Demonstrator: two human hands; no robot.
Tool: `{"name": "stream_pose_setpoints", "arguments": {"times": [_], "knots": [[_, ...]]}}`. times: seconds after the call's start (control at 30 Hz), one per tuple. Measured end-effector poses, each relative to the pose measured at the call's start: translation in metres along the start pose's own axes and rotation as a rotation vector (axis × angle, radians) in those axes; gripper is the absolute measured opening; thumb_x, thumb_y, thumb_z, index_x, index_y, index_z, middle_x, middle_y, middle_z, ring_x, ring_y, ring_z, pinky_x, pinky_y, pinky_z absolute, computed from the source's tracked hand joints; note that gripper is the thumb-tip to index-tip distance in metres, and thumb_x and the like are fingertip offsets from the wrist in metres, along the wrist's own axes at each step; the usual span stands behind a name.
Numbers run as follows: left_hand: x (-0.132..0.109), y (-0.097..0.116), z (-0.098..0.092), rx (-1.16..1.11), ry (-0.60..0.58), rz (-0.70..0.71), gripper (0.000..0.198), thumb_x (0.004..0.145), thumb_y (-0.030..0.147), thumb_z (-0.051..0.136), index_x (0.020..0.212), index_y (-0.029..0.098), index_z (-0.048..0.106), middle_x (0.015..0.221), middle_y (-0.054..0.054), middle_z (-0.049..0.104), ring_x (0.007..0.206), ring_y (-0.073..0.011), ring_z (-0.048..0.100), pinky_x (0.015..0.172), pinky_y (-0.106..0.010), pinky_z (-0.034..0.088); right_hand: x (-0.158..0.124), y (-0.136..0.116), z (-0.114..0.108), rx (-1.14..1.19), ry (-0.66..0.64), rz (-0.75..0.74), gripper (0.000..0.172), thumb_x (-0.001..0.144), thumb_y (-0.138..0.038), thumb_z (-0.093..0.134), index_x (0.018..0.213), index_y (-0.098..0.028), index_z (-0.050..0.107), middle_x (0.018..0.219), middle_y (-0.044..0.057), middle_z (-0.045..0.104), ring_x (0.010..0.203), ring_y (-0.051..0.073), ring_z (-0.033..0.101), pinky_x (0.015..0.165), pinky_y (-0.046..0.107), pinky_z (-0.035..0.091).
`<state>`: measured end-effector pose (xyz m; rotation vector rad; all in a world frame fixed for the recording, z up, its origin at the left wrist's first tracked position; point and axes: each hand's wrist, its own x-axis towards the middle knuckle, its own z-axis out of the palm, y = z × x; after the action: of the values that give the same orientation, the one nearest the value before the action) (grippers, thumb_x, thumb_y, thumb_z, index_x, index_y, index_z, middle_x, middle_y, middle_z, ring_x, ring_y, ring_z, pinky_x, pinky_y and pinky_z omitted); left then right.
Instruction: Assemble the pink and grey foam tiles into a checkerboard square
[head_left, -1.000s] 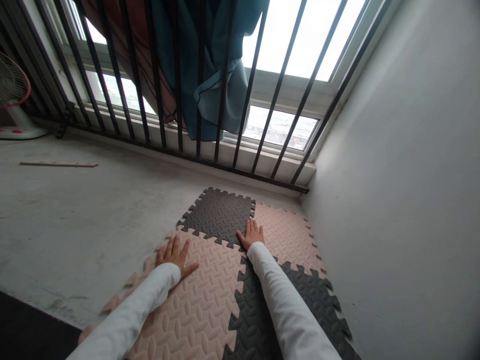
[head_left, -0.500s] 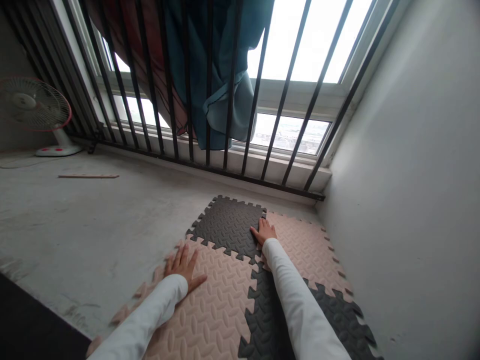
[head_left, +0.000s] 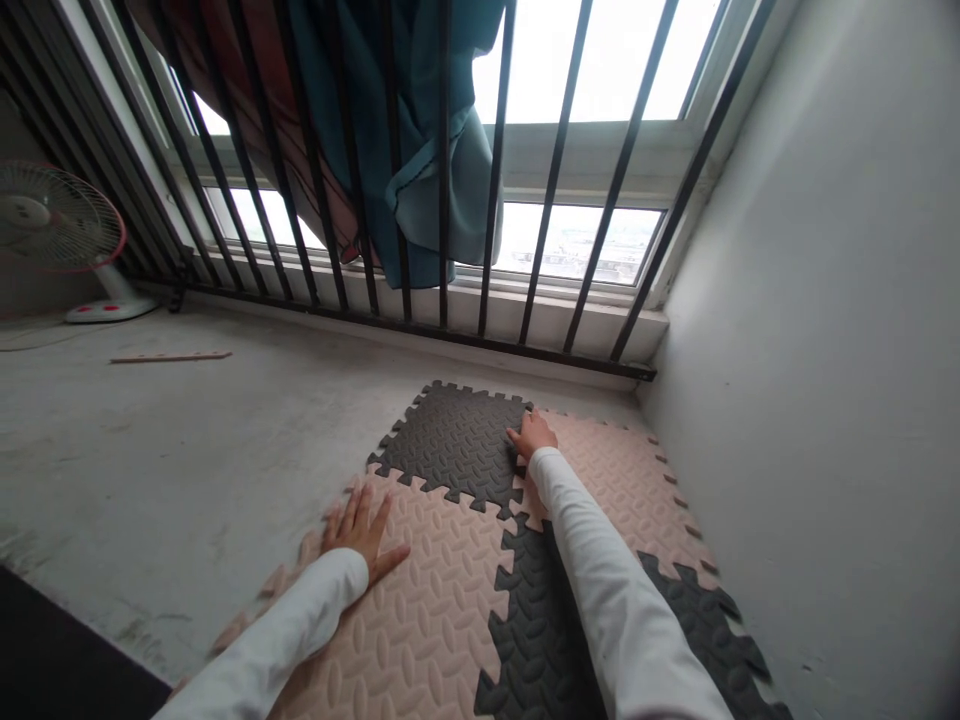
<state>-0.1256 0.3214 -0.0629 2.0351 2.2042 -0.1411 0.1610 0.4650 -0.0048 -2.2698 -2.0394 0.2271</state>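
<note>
My left hand (head_left: 364, 530) lies flat with spread fingers on the near pink foam tile (head_left: 442, 590), close to its left edge. Against the seam between the far dark grey foam tile (head_left: 454, 440) and the right pink foam tile (head_left: 622, 475), my right hand (head_left: 535, 434) presses down, its thumb stretched over the grey side and its fingertips near the far end of the seam. Grasping nothing, it partly hides that joint. Another dark grey tile (head_left: 536, 610) lies below, partly covered by my right sleeve. The tiles have toothed edges and a raised pattern.
A black railing (head_left: 405, 325) runs along the back, before a window and a hanging blue curtain (head_left: 420, 200). The white wall (head_left: 840, 400) rises at the right. On the concrete floor at left are a thin wooden strip (head_left: 172, 357) and a fan (head_left: 112, 305).
My right hand has slid a little farther along the seam, away from me, and its fingers are drawn closer together. My left hand stays on the near pink tile. The view has shifted slightly.
</note>
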Motion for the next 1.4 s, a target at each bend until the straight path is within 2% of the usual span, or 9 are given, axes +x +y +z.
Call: {"name": "stream_pose_setpoints", "arguments": {"times": [0.1,0.27,0.37,0.53,0.7,0.93,1.1,1.27,1.4], "knots": [[-0.001,0.001,-0.004,0.01,-0.013,-0.004,0.082,0.06,0.066,0.037,0.129,0.026,0.022,0.141,-0.006,0.007,0.127,-0.0261,-0.002,0.099,-0.047,0.0,0.012,0.0,0.007,-0.017,0.019,0.044,0.071,0.075,-0.058,0.023,0.13,-0.013,0.017,0.139,0.012,0.012,0.122,0.024,0.019,0.09,0.045,0.026],[-0.002,0.002,-0.006,0.013,-0.046,-0.006,0.082,0.06,0.066,0.037,0.129,0.026,0.02,0.141,-0.007,0.005,0.127,-0.027,-0.002,0.099,-0.048,0.001,0.018,0.004,0.024,-0.019,0.102,0.008,0.066,0.076,-0.056,0.012,0.128,-0.015,0.023,0.135,0.01,0.025,0.118,0.023,0.023,0.088,0.049,0.024],[-0.002,0.001,-0.004,0.009,-0.024,0.01,0.081,0.061,0.065,0.037,0.129,0.025,0.02,0.141,-0.007,0.005,0.127,-0.0268,-0.002,0.099,-0.048,0.0,0.016,0.005,0.03,-0.042,0.159,-0.014,0.067,0.078,-0.053,0.008,0.127,-0.012,0.024,0.134,0.011,0.026,0.118,0.023,0.023,0.092,0.049,0.017],[-0.002,0.0,-0.005,0.011,-0.026,0.008,0.082,0.061,0.065,0.038,0.129,0.025,0.021,0.141,-0.007,0.006,0.127,-0.0263,-0.002,0.099,-0.047,0.0,0.015,0.005,0.034,-0.074,0.066,-0.014,0.072,0.077,-0.054,0.008,0.13,-0.006,0.015,0.138,0.009,0.015,0.125,0.019,0.009,0.1,0.04,0.002],[-0.003,0.001,-0.006,0.022,-0.022,0.012,0.081,0.061,0.065,0.038,0.129,0.025,0.02,0.14,-0.007,0.006,0.127,-0.026,-0.002,0.099,-0.048,0.0,0.019,0.008,0.032,-0.069,0.073,-0.005,0.079,0.073,-0.062,0.009,0.131,-0.009,0.011,0.14,0.008,0.006,0.125,0.02,0.009,0.099,0.038,0.01],[-0.006,0.001,-0.008,0.024,-0.019,0.02,0.081,0.061,0.066,0.036,0.129,0.025,0.021,0.14,-0.007,0.007,0.127,-0.0258,-0.002,0.099,-0.046,-0.001,0.028,0.006,0.026,-0.066,0.15,0.003,0.081,0.071,-0.066,0.014,0.127,-0.008,0.026,0.133,0.015,0.026,0.121,0.026,0.018,0.092,0.043,0.019],[-0.005,0.001,-0.01,0.03,-0.041,0.011,0.082,0.061,0.067,0.036,0.129,0.025,0.02,0.14,-0.007,0.006,0.127,-0.0259,-0.002,0.099,-0.047,0.0,0.032,0.01,0.021,-0.012,0.077,-0.009,0.078,0.069,-0.066,0.023,0.124,-0.011,0.033,0.133,0.012,0.028,0.119,0.027,0.022,0.092,0.044,0.019],[-0.004,0.003,-0.011,0.04,-0.057,-0.002,0.082,0.061,0.067,0.036,0.13,0.026,0.018,0.141,-0.006,0.004,0.127,-0.0249,-0.003,0.099,-0.046,0.001,0.009,0.018,0.021,0.212,0.092,-0.011,0.069,0.077,-0.055,0.021,0.129,-0.009,0.021,0.135,0.009,0.025,0.123,0.018,0.022,0.1,0.032,0.015],[-0.005,0.007,-0.011,0.043,-0.045,-0.02,0.08,0.061,0.066,0.035,0.129,0.027,0.02,0.141,-0.006,0.006,0.127,-0.0244,-0.001,0.099,-0.045,0.0,-0.051,0.017,0.013,0.435,0.17,0.072,0.061,0.08,-0.044,0.024,0.125,-0.004,0.028,0.128,0.013,0.037,0.118,0.018,0.033,0.097,0.025,0.023]]}}
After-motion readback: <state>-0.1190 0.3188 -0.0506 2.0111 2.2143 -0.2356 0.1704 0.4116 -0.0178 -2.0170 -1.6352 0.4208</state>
